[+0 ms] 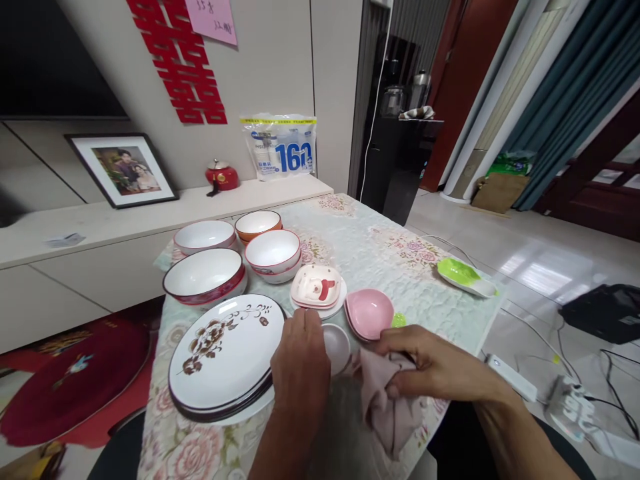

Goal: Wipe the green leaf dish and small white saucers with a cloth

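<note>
My left hand [301, 357] is closed at the left rim of a small pale bowl [337, 348]; its thumb is hidden. A crumpled pinkish-beige cloth [387, 407] hangs from my right hand [430, 363], pinched between thumb and fingers. Just beyond that hand sit stacked pink drop-shaped dishes [373, 312], with a bit of bright green showing beside them. Ahead of my left hand, small dishes with a bear picture [316, 285] rest on a white saucer [341, 300]. To its left lies a stack of flower-patterned plates [227, 353].
Several bowls [204, 273] stand in stacks at the table's far left. Near the right edge of the flowered tablecloth [400, 243] lies a green leaf-shaped dish [463, 275]. A low cabinet behind holds a framed photo [125, 170], a red jar [221, 177] and a plastic bag [281, 148].
</note>
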`<state>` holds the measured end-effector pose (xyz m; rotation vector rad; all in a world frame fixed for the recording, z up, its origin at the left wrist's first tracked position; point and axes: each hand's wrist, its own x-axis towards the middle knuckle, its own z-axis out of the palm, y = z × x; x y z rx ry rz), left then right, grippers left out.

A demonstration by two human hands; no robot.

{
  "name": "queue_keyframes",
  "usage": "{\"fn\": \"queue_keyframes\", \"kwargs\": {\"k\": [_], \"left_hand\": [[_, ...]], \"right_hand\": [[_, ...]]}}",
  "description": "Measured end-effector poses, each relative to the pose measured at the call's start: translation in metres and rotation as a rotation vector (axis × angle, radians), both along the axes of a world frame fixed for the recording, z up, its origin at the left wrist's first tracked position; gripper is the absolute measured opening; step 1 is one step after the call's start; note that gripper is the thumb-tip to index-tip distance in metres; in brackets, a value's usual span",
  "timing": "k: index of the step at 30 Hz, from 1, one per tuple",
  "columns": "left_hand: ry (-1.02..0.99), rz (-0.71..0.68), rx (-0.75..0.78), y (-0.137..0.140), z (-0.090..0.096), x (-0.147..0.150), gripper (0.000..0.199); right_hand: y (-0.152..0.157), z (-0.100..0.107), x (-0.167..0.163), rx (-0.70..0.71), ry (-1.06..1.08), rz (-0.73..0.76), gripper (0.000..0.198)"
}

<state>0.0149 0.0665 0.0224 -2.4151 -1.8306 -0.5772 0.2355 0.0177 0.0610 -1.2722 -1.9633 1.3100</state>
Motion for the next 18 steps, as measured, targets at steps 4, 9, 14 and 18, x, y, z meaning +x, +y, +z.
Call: {"fn": "queue_keyframes", "kwargs": {"k": [4, 9, 14, 18], "left_hand": [[-0.163, -0.028, -0.026, 0.003, 0.001, -0.004, 0.015], [-0.437, -0.041, -0.047, -0.002, 0.008, 0.0, 0.011], [-0.705, -0.095, -0.116, -0.01, 0.007, 0.011, 0.006], [-0.89, -0.105, -0.136, -0.017, 0.01, 0.02, 0.006]], "right_hand": [[0.009, -0.009, 0.004, -0.139, 0.418, -0.237, 0.028], [0.02, -0.019, -0.017, 0.108, 0.514, -0.412, 0.026], [0.028, -0.024, -0.042, 0.473, 0.152, -0.504, 0.032], [0.033, -0.029, -0.047, 0.681, -0.023, -0.471, 0.054]]}}
